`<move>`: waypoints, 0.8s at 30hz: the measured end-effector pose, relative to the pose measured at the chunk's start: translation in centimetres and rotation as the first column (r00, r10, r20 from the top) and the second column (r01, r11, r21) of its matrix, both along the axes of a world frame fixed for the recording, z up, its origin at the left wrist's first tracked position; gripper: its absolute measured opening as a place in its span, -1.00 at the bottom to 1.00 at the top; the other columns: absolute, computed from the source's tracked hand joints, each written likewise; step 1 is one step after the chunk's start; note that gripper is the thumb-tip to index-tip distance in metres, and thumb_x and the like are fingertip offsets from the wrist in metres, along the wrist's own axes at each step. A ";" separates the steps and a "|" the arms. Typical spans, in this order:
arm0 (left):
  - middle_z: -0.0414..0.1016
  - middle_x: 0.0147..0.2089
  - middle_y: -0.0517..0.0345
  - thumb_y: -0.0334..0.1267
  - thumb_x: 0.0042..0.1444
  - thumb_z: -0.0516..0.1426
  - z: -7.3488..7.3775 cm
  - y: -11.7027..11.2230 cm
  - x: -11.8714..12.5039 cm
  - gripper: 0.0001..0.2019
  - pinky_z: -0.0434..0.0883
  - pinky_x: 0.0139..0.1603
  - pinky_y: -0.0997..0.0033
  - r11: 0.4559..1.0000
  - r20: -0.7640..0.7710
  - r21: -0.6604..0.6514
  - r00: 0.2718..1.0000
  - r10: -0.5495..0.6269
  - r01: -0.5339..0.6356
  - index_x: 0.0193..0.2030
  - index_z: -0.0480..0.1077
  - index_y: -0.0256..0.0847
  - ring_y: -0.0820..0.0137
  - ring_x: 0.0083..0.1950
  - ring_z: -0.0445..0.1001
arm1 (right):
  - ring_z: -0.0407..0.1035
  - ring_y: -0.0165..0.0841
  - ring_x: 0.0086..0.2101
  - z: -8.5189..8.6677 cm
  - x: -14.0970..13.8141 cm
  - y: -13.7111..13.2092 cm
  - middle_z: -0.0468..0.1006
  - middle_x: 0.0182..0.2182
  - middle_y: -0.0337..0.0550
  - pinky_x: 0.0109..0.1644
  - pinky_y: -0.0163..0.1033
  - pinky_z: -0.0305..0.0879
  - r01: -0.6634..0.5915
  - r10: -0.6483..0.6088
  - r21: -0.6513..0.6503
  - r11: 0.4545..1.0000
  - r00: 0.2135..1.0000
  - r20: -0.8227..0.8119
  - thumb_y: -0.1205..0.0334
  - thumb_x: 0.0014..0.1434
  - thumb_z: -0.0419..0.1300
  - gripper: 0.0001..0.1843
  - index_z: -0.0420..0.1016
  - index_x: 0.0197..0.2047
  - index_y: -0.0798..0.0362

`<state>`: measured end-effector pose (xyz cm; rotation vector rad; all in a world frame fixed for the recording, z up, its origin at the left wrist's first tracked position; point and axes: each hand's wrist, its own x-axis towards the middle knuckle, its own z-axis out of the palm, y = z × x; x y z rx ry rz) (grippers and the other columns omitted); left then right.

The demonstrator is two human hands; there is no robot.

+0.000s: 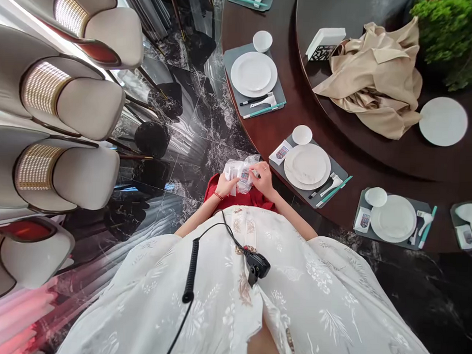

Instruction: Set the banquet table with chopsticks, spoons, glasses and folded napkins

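Note:
My left hand (225,186) is closed around a clear plastic bag (242,170) of small white packets, held in front of my waist. My right hand (263,179) pinches at the bag's right side, fingers curled on a packet inside. Both hands are just left of the round dark table (284,127). The nearest place setting has a grey mat (337,167), a white plate (307,166), a small bowl (301,134) and one white packet (280,153) lying at its left corner.
More place settings (254,74) (392,218) with plates, spoons and teal chopsticks ring the table. A beige cloth (374,78), a tissue box (325,43) and a lone plate (443,121) lie on the inner turntable. Cream chairs (87,104) line the left over glossy black marble floor.

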<state>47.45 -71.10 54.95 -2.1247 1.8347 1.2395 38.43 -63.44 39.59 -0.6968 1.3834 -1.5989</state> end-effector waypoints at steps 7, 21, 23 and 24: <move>0.46 -0.61 0.15 -0.25 -0.08 0.38 0.0 -0.2 -1.3 -0.76 0.36 -0.58 0.46 0.959 -0.098 0.239 0.986 -0.131 0.151 -0.44 0.39 -0.25 0.42 -0.64 0.41 | 0.55 -0.27 -0.24 4.3 -0.8 0.1 0.69 -0.22 -0.16 -0.04 -0.12 0.52 -0.067 0.124 -0.112 0.991 0.749 0.651 -0.19 -0.01 0.49 -0.52 0.66 -0.15 -0.04; 0.46 -0.60 0.08 0.08 -0.15 0.36 -1.1 0.7 -1.8 -0.58 0.47 -0.58 0.35 0.901 -0.100 0.410 0.989 -0.111 0.142 -0.49 0.34 -0.21 0.30 -0.60 0.49 | 0.54 -0.34 -0.30 -4.1 -5.0 7.3 0.69 -0.26 -0.15 -0.10 -0.18 0.58 0.222 -0.347 0.267 0.938 0.572 0.743 -0.18 -0.16 0.55 -0.41 0.69 -0.17 0.06; 0.46 -0.61 0.08 0.08 -0.15 0.35 -1.1 0.9 -1.9 -0.59 0.50 -0.57 0.33 0.909 -0.089 0.391 0.989 -0.117 0.142 -0.53 0.34 -0.20 0.31 -0.59 0.49 | 0.52 -0.33 -0.33 -8.5 -5.7 10.2 0.66 -0.32 -0.14 -0.14 -0.15 0.58 0.210 -0.423 0.379 0.901 0.617 0.664 -0.12 -0.10 0.53 -0.47 0.66 -0.20 0.10; 0.46 -0.61 0.07 0.08 -0.14 0.35 -1.1 1.1 -1.8 -0.59 0.51 -0.56 0.33 0.912 -0.079 0.385 0.990 -0.118 0.140 -0.54 0.34 -0.20 0.31 -0.59 0.49 | 0.51 -0.33 -0.35 -10.8 -6.0 11.9 0.65 -0.35 -0.13 -0.14 -0.12 0.57 0.203 -0.469 0.459 0.865 0.652 0.596 -0.08 -0.04 0.50 -0.53 0.65 -0.21 0.12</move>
